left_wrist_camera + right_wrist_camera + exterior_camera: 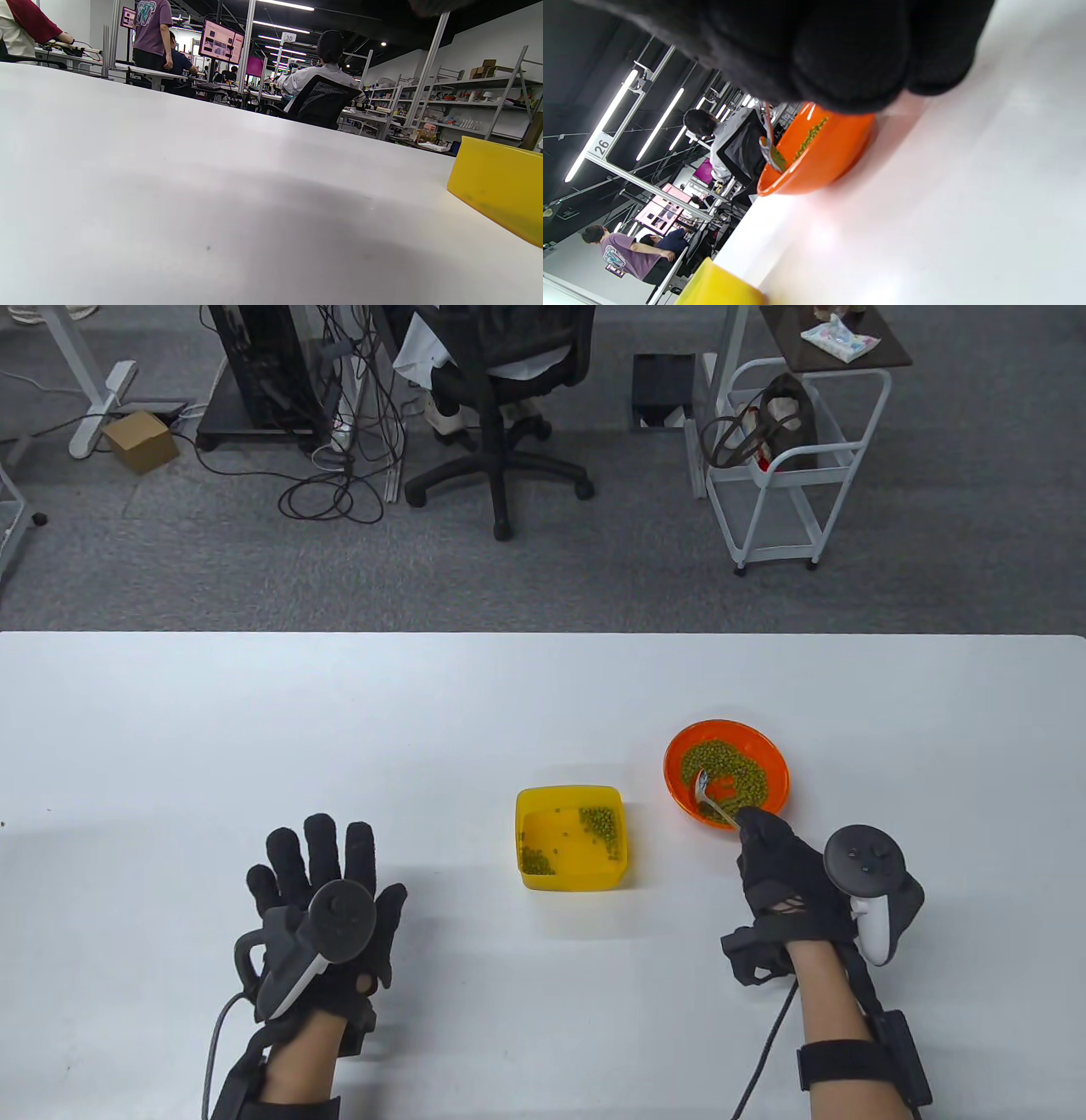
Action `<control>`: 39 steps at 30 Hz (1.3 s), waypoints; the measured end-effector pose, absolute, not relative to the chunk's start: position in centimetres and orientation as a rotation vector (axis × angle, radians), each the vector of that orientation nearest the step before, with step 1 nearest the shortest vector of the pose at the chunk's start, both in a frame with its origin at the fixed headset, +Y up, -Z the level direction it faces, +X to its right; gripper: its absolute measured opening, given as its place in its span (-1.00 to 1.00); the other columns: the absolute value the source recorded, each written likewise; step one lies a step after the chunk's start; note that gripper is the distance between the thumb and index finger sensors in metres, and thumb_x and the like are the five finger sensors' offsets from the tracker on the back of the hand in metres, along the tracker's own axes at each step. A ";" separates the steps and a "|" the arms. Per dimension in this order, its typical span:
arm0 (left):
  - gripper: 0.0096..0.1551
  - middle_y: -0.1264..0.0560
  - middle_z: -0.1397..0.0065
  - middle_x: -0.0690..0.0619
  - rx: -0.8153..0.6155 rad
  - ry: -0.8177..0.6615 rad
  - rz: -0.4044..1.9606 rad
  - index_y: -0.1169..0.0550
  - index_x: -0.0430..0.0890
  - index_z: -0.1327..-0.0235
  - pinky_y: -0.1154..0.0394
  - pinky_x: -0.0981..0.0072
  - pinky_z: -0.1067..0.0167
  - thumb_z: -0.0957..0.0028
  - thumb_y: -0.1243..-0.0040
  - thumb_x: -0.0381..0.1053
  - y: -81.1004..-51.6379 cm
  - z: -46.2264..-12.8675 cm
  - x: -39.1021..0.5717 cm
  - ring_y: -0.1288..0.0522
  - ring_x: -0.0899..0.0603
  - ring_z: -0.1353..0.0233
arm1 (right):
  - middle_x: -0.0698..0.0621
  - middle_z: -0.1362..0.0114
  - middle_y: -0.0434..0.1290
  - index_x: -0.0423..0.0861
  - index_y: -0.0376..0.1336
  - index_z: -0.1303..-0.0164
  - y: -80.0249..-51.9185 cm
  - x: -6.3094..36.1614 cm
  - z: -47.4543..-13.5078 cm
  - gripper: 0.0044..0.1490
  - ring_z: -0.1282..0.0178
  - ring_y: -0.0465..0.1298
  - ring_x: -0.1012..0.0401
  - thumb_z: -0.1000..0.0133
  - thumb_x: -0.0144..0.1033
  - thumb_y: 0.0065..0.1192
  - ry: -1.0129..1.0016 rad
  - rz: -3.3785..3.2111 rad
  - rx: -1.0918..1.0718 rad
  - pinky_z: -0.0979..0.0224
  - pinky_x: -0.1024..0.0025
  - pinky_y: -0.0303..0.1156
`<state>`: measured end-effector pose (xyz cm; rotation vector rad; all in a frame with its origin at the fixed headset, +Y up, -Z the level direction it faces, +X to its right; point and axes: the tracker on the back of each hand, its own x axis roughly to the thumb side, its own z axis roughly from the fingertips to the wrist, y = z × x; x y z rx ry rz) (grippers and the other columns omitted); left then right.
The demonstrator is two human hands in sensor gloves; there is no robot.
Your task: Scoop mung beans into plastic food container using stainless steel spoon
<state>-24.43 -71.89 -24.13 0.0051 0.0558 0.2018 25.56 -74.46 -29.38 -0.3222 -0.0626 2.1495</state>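
Note:
An orange bowl [768,746] holding mung beans [736,770] sits on the white table at the right; it also shows in the right wrist view [823,156]. My right hand [776,857] grips the handle of a stainless steel spoon [706,792], whose bowl rests in the beans near the bowl's left side; the spoon also shows in the right wrist view [771,150]. A yellow plastic container [570,878] with two small heaps of beans stands left of the bowl. My left hand [327,891] lies flat on the table, fingers spread and empty.
The yellow container's side [500,186] shows at the right of the left wrist view. Beyond the table's far edge are an office chair [501,381], a white trolley [785,458] and cables on the floor.

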 end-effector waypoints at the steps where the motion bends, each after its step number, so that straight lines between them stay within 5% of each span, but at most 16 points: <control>1: -0.07 0.43 -0.64 -0.02 0.005 0.056 0.202 0.19 0.21 -0.54 0.44 -0.48 -0.35 -0.02 0.11 0.36 -71.9 -24.1 -24.4 0.48 -0.44 -0.56 | 0.26 0.19 0.57 -0.08 0.40 -0.24 -74.5 25.5 -29.4 -0.45 0.24 0.63 0.27 -0.10 -0.11 0.24 -0.049 2.147 -0.329 -0.22 0.04 0.53; 19: -0.07 0.43 -0.64 -0.02 0.009 0.057 0.209 0.19 0.20 -0.54 0.44 -0.48 -0.35 -0.02 0.11 0.36 -71.9 -24.2 -24.5 0.47 -0.44 -0.56 | 0.27 0.15 0.55 0.03 0.40 -0.28 -72.9 24.2 -29.2 -0.46 0.17 0.60 0.25 -0.11 -0.09 0.26 -0.199 2.738 -0.514 -0.30 0.01 0.47; 39: -0.07 0.43 -0.64 -0.02 0.008 0.057 0.206 0.19 0.20 -0.54 0.44 -0.48 -0.35 -0.02 0.11 0.36 -71.8 -24.1 -24.6 0.47 -0.45 -0.56 | 0.22 -0.14 0.44 0.15 0.25 -0.43 -74.1 23.4 -29.6 -0.45 -0.18 0.47 0.17 -0.20 -0.15 0.16 -0.241 3.038 -0.553 -0.50 -0.08 0.29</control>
